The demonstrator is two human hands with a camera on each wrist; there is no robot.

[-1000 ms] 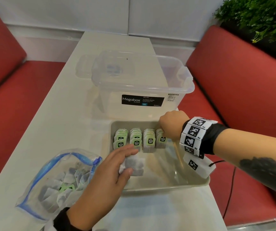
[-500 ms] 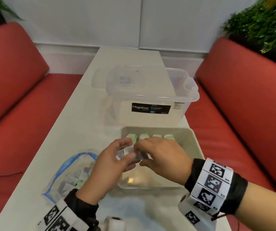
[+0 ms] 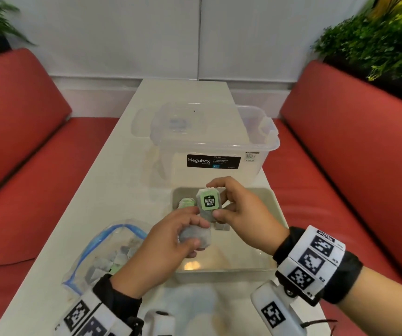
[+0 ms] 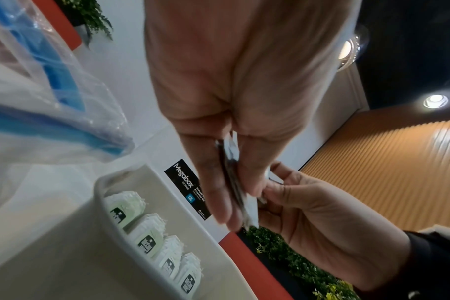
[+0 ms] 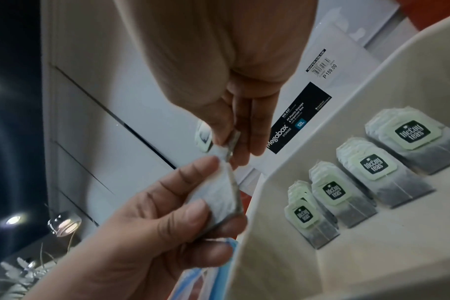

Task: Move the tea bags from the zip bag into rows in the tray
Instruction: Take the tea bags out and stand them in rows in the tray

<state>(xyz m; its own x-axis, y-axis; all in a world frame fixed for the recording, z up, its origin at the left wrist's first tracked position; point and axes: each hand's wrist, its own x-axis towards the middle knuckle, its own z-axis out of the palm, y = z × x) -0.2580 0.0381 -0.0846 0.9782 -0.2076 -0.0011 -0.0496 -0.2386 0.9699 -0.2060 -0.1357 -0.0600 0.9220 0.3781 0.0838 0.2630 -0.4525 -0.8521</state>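
Note:
Both hands hover over the beige tray (image 3: 278, 214). My left hand (image 3: 196, 232) grips a small stack of grey tea bags (image 3: 196, 238), seen edge-on in the left wrist view (image 4: 235, 182) and in the right wrist view (image 5: 219, 199). My right hand (image 3: 220, 202) pinches one tea bag with a green McCoy tag (image 3: 208, 202), upright just above that stack. Several short rows of tagged tea bags (image 5: 360, 172) lie along the tray's far wall. The blue-zip clear bag (image 3: 107, 253) lies left of the tray and holds more tea bags.
A clear Megabox storage box (image 3: 214, 141) stands right behind the tray on the white table (image 3: 98, 202). Red bench seats (image 3: 340, 166) run along both sides. The tray's near half is bare floor (image 3: 231, 260).
My right hand left the rows at the tray's far wall, met the left hand, and now holds one tea bag lifted from the left hand's stack. The head view has tilted up.

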